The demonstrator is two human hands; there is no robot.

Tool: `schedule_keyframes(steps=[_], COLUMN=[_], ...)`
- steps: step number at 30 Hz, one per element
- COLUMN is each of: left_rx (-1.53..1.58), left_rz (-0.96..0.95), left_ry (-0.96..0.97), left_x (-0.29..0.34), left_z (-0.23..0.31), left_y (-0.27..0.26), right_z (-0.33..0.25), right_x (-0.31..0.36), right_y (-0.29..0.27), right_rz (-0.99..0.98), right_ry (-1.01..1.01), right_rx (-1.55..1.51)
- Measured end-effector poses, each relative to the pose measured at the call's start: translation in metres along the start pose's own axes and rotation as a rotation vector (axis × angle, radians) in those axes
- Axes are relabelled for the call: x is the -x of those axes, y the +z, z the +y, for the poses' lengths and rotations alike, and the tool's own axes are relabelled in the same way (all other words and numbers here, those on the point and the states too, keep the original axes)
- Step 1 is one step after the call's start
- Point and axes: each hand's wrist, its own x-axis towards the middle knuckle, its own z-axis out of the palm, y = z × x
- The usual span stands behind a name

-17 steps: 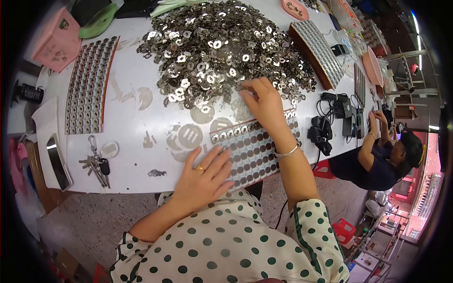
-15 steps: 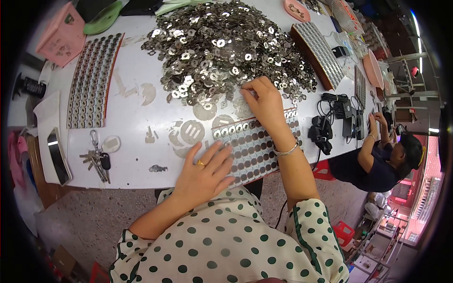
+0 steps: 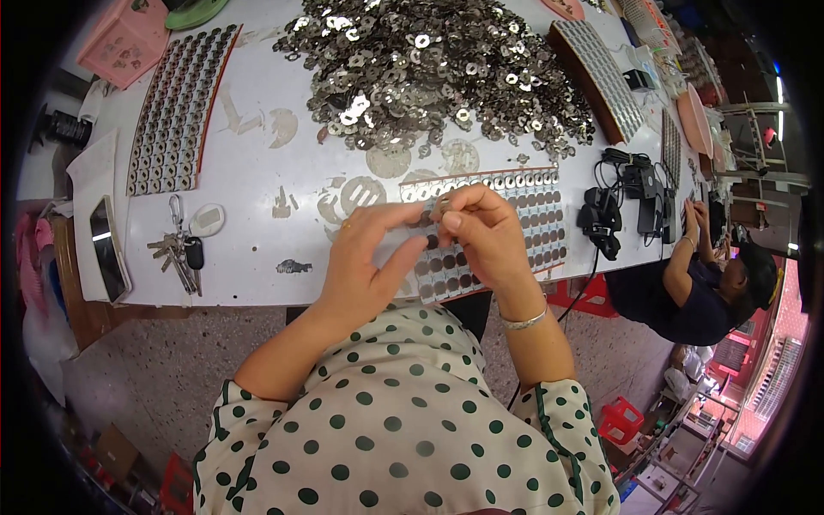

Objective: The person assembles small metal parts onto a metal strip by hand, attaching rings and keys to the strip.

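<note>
The small metal piece (image 3: 442, 206) is up above the near half of a flat board (image 3: 539, 230), pinched by the right hand (image 3: 487, 230). We see its thumb and first finger squeezing the piece from both sides. The left hand (image 3: 362, 253) is just beside it, with its fingertips close to the piece and its thumb spread away below. We cannot tell if those fingers hold anything, because they are too close to the other hand.

The board lies under both hands on the white table (image 3: 249, 215). We see rows of dark round spots on it, and a row of shiny rings (image 3: 515, 180) along its far edge. We also see a silver bracelet (image 3: 525, 318) on the right wrist and a gold ring (image 3: 346, 225) on a left finger.

Past the board is a big heap of shiny metal rings (image 3: 446, 73). To the left we find a second board (image 3: 182, 112) full of rings, a bunch of keys (image 3: 177, 251), a phone (image 3: 108, 249) and a pink basket (image 3: 124, 43). To the right we see black boxes with cords (image 3: 603, 219) and a thick block (image 3: 601, 81) with a dotted top. Farther right, a co-worker (image 3: 674, 296) in a dark top sits at the same table.
</note>
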Motion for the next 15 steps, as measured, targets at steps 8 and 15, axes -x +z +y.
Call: schedule_keyframes(steps=[8,15], left_rx=[0.218,-0.190], left_rz=[-0.016,-0.010], left_ry=[-0.103,0.098], left_x=[-0.002,0.003], left_z=[-0.006,-0.015], left_y=[-0.007,-0.008], right_z=[-0.005,0.002], right_x=[0.015,0.006], right_y=[0.036,0.010], right_rz=[-0.014,0.048], right_ry=[-0.159,0.185], right_rx=[0.315,-0.071])
